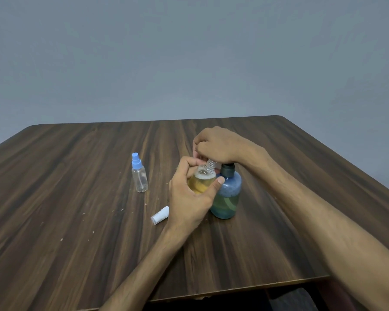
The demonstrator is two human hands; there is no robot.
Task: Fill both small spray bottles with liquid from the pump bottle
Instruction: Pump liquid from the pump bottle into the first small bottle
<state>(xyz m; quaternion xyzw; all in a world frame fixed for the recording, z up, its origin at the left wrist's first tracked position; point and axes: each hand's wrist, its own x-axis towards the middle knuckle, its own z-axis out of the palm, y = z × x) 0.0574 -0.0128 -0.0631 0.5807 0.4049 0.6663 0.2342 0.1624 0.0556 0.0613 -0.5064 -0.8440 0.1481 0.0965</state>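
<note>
Dark wood-grain surface (99,221) against a plain grey wall (189,52); both bare forearms reach in from the near edge; left hand (189,198) lifted just above the surface, its grip grasping an uncapped small spray bottle (201,181), fingers curled round the far side and thumb laid across the near side; that bottle tilted, threaded neck pointing up and right, holding yellowish liquid nearly to the shoulder with pale foam on top; right hand (218,144) clenched over the head of the blue pump bottle (227,194), fingers curled down, the pump head itself hidden beneath the palm, only the dark collar showing; the small bottle's open neck sits directly under the right fingers, touching or almost touching them; cannot tell where the nozzle ends; pump bottle stands upright on the surface just right of the held bottle, translucent blue, liquid level at about half; second small spray bottle (139,173) stands upright well to the left, clear, seemingly empty, blue sprayer top fitted; a white cap (160,215) lies on its side on the surface just left of the left wrist; small pale specks scattered on the surface.
</note>
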